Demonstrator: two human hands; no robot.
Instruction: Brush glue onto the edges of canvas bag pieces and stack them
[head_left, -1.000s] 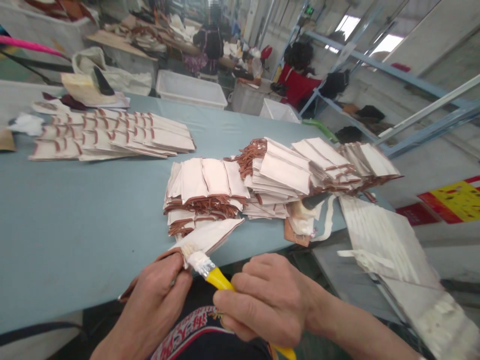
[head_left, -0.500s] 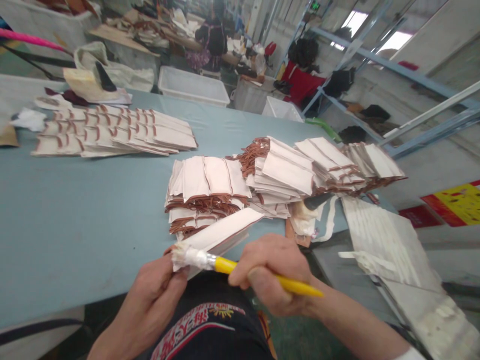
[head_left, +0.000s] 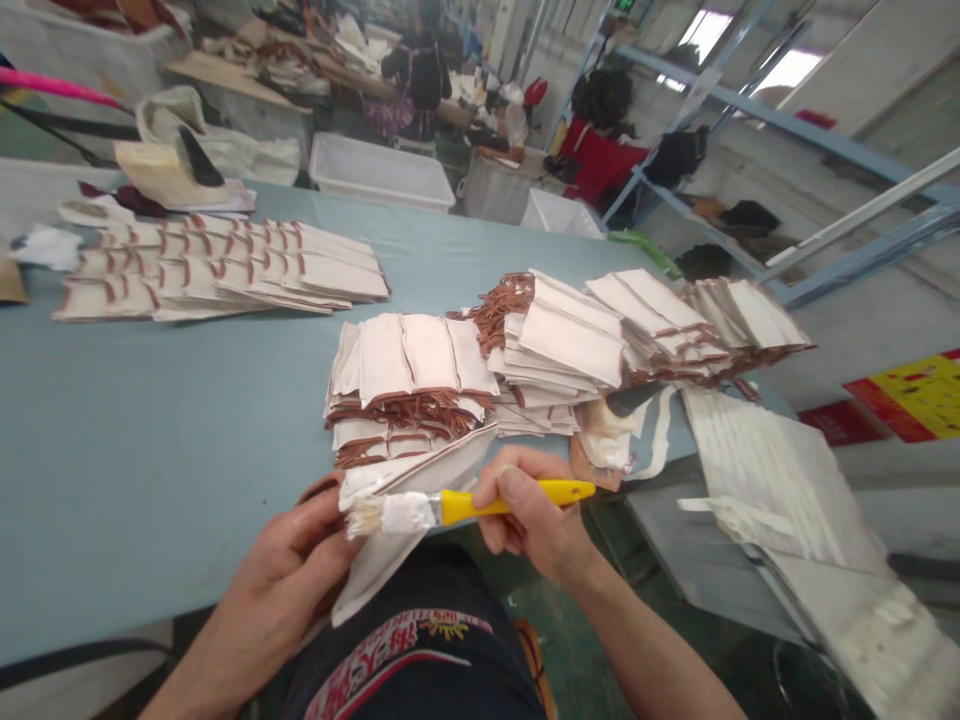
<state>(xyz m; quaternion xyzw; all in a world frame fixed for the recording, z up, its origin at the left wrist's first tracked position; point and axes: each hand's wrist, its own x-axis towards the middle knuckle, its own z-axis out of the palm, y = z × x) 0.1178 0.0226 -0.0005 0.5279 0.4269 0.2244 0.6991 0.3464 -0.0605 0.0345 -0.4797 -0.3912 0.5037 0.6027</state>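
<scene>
My right hand [head_left: 529,510] grips a yellow-handled brush [head_left: 480,503], held level with its glue-caked white bristles pointing left. The bristles rest on a pale leather piece with a brown edge [head_left: 405,500], which my left hand [head_left: 289,580] holds from below at the near edge of the blue table [head_left: 150,440]. Just beyond lie stacks of the same pale, brown-trimmed pieces [head_left: 409,385], with more stacks [head_left: 592,335] fanned out to the right.
A spread row of similar pieces [head_left: 217,270] lies at the far left. A glue-smeared board [head_left: 757,480] slopes off the table's right end. White tubs [head_left: 379,172] stand behind the table. A person [head_left: 416,80] works at a far bench.
The brush has swung from pointing up-left to lying level, its handle now to the right. My right hand rose toward the table. The pale piece has opened out and hangs lower.
</scene>
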